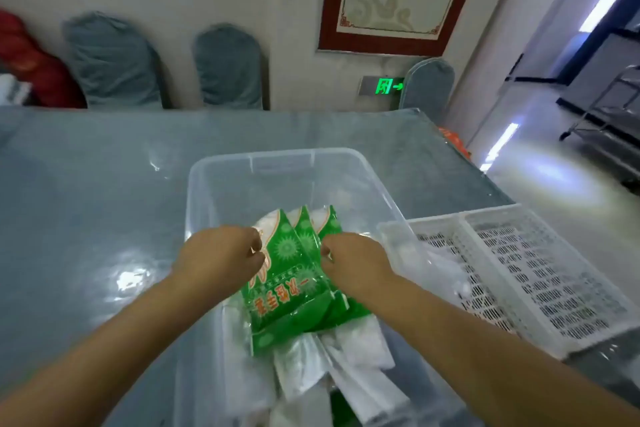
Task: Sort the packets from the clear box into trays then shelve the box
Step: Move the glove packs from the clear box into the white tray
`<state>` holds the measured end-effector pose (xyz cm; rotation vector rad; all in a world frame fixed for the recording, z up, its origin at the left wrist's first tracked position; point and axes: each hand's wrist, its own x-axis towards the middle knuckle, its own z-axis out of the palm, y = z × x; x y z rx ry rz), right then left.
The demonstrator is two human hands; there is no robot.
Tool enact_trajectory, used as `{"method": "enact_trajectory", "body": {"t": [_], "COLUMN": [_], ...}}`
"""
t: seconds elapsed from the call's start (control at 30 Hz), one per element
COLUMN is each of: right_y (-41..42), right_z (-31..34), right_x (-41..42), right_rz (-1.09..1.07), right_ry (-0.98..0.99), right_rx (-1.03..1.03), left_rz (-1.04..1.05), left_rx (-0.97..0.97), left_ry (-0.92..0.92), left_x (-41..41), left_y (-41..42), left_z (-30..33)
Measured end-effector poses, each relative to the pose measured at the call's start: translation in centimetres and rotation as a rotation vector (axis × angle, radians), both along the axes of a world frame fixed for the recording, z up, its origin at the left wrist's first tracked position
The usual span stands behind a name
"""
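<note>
A clear plastic box [221, 184] stands on the table in front of me. Inside it lie several green packets [294, 281] with white and clear packets [349, 367] under and in front of them. My left hand [221, 255] pinches the left edge of the green stack. My right hand [353, 262] pinches its right edge. Both hands are inside the box, fingers curled round the packets. To the right of the box stands a white slotted tray [540, 274] with a divider; its near left part holds something white.
The table [86, 201] is covered with grey-blue cloth under clear plastic. Grey-covered chairs [114, 62] line the far wall. The table's right edge drops to a shiny floor, with a metal trolley [602, 114] at far right.
</note>
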<state>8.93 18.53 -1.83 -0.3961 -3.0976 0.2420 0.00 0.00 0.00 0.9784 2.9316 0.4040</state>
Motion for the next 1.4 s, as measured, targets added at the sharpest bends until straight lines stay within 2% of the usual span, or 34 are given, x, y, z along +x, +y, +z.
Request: {"method": "enact_trajectory", "body": {"t": [0.17, 0.37, 0.43, 0.5, 0.57, 0.7, 0.77, 0.83, 0.97, 1.07, 1.17, 1.3, 1.4], "right_y": [-0.2, -0.3, -0.3, -0.1, 0.0, 0.0, -0.1, -0.2, 1.1, 2.9, 4.6, 7.4, 10.8], "right_z": [-3.4, -6.1, -6.5, -6.8, -7.1, -7.3, -6.6, -5.0, 0.7, 5.6, 9.7, 13.6, 15.4], "right_x": [-2.4, -3.0, -3.0, -2.8, -2.5, -2.2, -2.3, -2.5, -2.4, -1.7, -0.7, 1.0, 2.3], "right_rz": [-0.117, -0.281, -0.337, -0.366, -0.370, -0.377, -0.375, -0.326, -0.086, 0.059, 0.199, 0.350, 0.369], "right_ry": [-0.140, -0.096, -0.036, 0.040, 0.040, -0.061, -0.043, 0.012, 0.127, 0.221, 0.330, 0.495, 0.606], "right_rx": [-0.160, -0.436, -0.450, -0.368, -0.347, -0.561, -0.611, -0.587, -0.376, -0.201, -0.105, -0.073, -0.045], "left_rz": [0.010, 0.004, 0.003, 0.008, 0.011, 0.001, 0.005, 0.015, 0.001, -0.111, -0.268, -0.356, -0.266], "left_rx": [0.028, 0.051, 0.060, 0.069, 0.072, 0.054, 0.038, 0.032, 0.091, 0.169, 0.099, 0.051, 0.070], "left_ry": [0.015, 0.024, 0.029, 0.035, 0.026, 0.015, 0.007, -0.013, -0.055, 0.161, 0.384, 0.485, 0.440], "left_x": [-0.6, -1.0, -0.9, -0.9, -0.8, -0.6, -0.5, -0.4, -0.3, -1.1, -1.5, -0.8, 0.9], "left_y": [0.3, 0.2, 0.2, 0.2, 0.1, 0.1, 0.1, 0.1, 0.1, 1.2, 3.6, 7.5, 10.9], "left_z": [-0.9, -1.3, -1.3, -1.2, -1.2, -0.8, -0.6, -0.5, 0.5, 2.6, 6.0, 9.8, 12.1]}}
